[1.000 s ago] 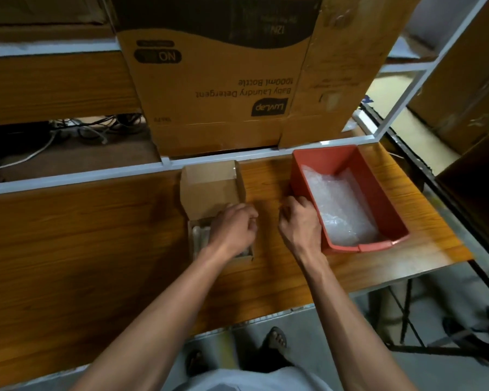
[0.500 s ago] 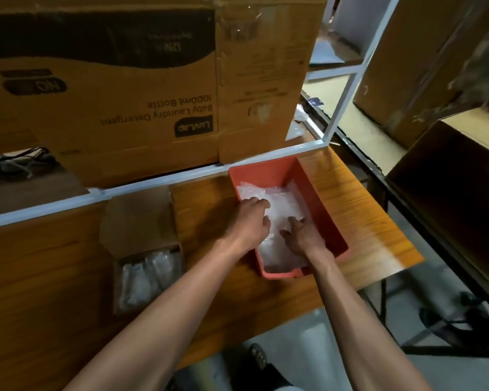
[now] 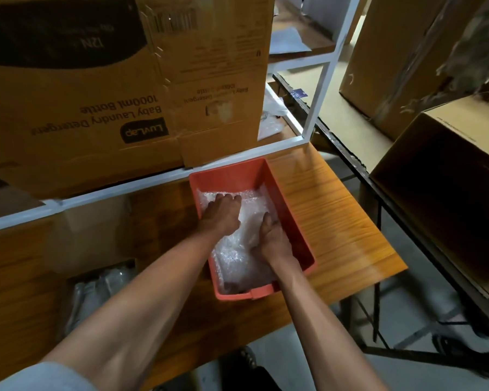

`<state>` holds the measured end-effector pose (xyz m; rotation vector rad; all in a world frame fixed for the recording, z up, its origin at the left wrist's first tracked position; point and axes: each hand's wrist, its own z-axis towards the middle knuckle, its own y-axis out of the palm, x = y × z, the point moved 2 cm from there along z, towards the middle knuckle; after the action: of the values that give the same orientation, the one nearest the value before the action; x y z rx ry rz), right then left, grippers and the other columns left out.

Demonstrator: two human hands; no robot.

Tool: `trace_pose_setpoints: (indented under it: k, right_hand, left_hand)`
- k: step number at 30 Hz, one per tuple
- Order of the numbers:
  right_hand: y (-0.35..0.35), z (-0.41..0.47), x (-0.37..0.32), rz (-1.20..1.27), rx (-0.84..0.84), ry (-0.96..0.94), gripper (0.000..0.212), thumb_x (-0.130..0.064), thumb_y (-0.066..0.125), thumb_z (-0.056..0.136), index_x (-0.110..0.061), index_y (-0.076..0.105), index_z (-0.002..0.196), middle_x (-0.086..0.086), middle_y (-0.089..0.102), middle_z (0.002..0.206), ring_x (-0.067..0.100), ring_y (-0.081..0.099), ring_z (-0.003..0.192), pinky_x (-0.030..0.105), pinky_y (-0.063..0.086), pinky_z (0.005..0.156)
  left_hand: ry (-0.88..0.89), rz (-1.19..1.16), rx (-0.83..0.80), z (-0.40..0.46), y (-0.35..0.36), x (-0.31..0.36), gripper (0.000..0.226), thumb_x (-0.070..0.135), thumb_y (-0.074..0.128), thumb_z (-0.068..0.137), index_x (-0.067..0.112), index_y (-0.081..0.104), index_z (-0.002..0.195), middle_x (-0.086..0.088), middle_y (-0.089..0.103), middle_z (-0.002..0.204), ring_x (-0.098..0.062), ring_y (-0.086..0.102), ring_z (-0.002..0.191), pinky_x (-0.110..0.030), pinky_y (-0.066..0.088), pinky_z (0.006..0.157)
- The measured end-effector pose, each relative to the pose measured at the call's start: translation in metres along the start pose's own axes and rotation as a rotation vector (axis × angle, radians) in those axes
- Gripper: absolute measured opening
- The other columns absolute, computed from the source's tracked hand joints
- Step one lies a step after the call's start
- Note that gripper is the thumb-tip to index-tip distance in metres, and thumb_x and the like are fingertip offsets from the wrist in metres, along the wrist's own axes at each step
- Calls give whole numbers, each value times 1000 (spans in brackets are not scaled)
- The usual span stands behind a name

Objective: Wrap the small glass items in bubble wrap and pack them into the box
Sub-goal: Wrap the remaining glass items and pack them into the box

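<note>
Bubble wrap inside a red bin on a wooden table is grasped by the left hand and the right hand.

Dim, warm indoor light. The worktop is brightest toward three o'clock and falls into deep shadow toward nine o'clock. Bubble wrap shows white glare. Motion blur softens everything. Wide-angle distortion bends the shelf frame at the edges.
</note>
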<state>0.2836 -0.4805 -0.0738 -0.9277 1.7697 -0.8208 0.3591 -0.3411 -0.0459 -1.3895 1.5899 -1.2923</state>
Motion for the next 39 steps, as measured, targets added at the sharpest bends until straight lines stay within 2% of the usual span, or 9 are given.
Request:
trace_pose_setpoints:
  k: [3,11,17,22,25,28,30,35,39]
  right_hand:
    - [-8,4,2,84,-42,41,80,-32,80,92,-5,32,150,22,56,140,41,62,125,40,52,98]
    - [-19,2,2,183,95,26,34,-32,61,102,-8,54,125,21,69,117,43,70,107,43,57,86]
    - [-30,-5,-4,193,398,-113,15,-15,60,97,-8,71,90,18,73,81,38,72,75,32,42,60]
    - [-40,-19,-9,182,514,-204,16,-18,62,97,-11,77,96,15,68,90,37,67,79,38,53,64]
    - [-46,-28,-14,153,568,-271,19,-25,61,99,-15,75,106,11,63,99,29,61,90,38,54,72]
    - [-49,-25,-16,132,532,-320,26,-35,53,100,-19,67,113,7,67,104,29,58,100,41,45,86]
    - [-53,-26,-15,211,446,-331,25,-39,59,96,-23,63,116,1,72,105,28,65,100,44,47,90]
    - [-72,-33,-12,308,213,-303,29,-36,74,95,-19,67,119,-3,73,90,19,67,86,33,46,75]
    - [-85,-39,-17,389,197,-266,12,-38,71,99,-31,63,94,-4,70,83,19,67,81,32,44,67]
  left_hand:
    - [-24,-99,40,1,2,-5,60,5,65,92,13,46,149,-14,60,135,-35,57,126,-46,55,96]
    - [-148,-527,48,0,-11,-13,39,14,81,91,18,71,128,-6,68,134,-21,64,122,-18,43,87]
    - [-123,-627,116,-5,-17,-18,36,16,82,92,15,74,126,-4,71,130,-20,65,120,-19,42,87]
    - [38,-637,162,-12,-23,-17,68,15,84,88,31,57,149,-4,52,154,-24,48,141,-29,36,109]
    - [134,-620,153,-20,-27,-14,60,20,84,89,33,63,144,3,40,161,-15,32,141,-35,20,116]
    - [82,-624,190,-25,-33,-15,44,45,84,87,25,76,125,6,58,148,-21,45,137,-35,29,114]
    - [33,-705,188,-27,-34,-23,60,67,79,81,26,75,125,5,68,138,-19,57,131,-44,43,114]
    - [75,-1014,190,-48,-55,-38,34,28,80,95,13,71,124,4,76,120,-5,70,112,-30,55,103]
    - [43,-1144,250,-63,-65,-49,44,43,79,94,18,70,130,4,74,127,-10,69,118,-33,55,104]
